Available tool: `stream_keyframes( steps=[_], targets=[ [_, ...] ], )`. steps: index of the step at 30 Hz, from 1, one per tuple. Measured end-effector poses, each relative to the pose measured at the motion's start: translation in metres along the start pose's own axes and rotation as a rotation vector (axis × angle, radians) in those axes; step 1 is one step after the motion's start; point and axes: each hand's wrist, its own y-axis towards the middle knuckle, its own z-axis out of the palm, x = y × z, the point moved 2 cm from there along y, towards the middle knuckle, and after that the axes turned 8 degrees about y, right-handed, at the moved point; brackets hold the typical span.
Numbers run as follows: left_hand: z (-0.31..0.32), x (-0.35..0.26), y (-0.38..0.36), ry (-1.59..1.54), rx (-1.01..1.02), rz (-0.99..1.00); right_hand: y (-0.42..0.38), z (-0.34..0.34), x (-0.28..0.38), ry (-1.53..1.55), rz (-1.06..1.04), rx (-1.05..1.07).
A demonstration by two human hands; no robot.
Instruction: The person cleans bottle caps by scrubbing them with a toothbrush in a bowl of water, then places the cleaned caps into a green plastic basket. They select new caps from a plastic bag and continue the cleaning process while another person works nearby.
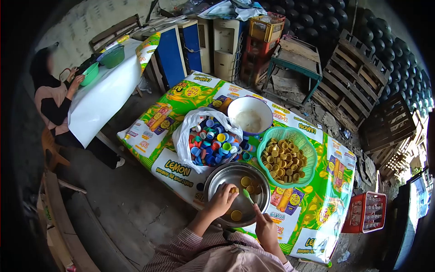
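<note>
My left hand [220, 201] pinches a yellow bottle cap [234, 190] above a steel basin [211, 182]. In my right hand [267, 228] is a slim light-green tool [247, 195], its wider end pointing toward the cap; its exact kind is too small to tell. Several yellow caps [236, 215] lie inside the basin. Right of it, a green scalloped plastic bowl [309, 159] holds many yellow caps [284, 161]. Behind the basin, an open white plastic bag [183, 143] is filled with mixed coloured caps [213, 141].
A white enamel bowl [267, 113] with cloudy contents stands behind the bag on the printed-sheet-covered table [174, 170]. At the left, a person [56, 102] sits by another table with green basins [113, 57]. A red crate [364, 212] stands on the right; wooden pallets [353, 75] lean beyond.
</note>
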Motion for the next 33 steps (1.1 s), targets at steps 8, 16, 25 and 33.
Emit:
stream_keyframes(
  steps=[8,16,25,33],
  targets=[
    [-0.018,-0.013,0.001,0.341,0.08,0.222,-0.014,-0.015,0.0,0.057,-0.053,-0.088],
    [-0.003,-0.015,-0.011,0.506,-0.042,0.252,-0.021,-0.009,0.001,0.061,-0.033,-0.092],
    [-0.03,-0.049,-0.018,0.38,-0.088,0.193,-0.027,-0.029,0.02,0.161,-0.059,-0.141],
    [-0.031,-0.051,-0.017,0.117,-0.114,0.233,-0.033,-0.025,0.014,0.136,-0.183,-0.215]
  ],
)
